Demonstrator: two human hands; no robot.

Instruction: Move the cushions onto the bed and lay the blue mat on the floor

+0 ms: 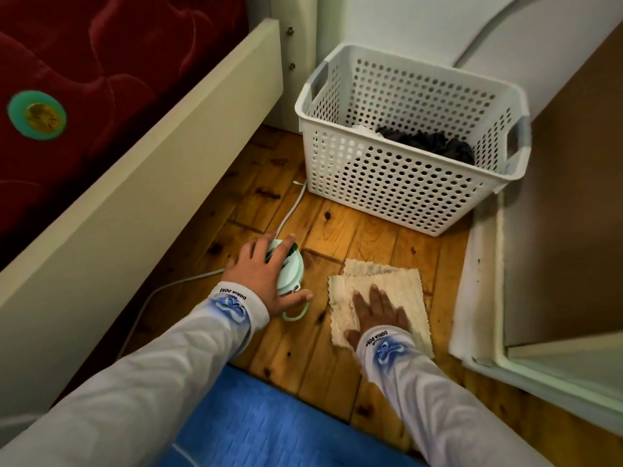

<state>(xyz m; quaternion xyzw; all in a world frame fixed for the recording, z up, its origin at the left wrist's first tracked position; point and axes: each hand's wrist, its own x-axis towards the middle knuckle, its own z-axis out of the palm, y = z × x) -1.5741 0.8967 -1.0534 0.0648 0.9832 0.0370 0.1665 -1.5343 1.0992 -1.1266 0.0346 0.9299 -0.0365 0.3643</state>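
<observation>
The blue mat [269,423] lies on the wooden floor at the bottom of the view, between my arms. Just beyond it, my left hand [261,274] is cupped over the top of a small mint-green round device [290,279] standing on the floor, fingers spread around it. Flat on a folded beige cloth [401,291] to the right rests my right hand [379,315], fingers apart. The bed [141,183] with its cream frame and dark red cover runs along the left. No cushion shows in view.
A white perforated laundry basket [387,183] with dark clothes stands in the corner ahead. A grey cable [290,214] runs along the floor from the device. A brown door and white frame [499,298] close off the right side.
</observation>
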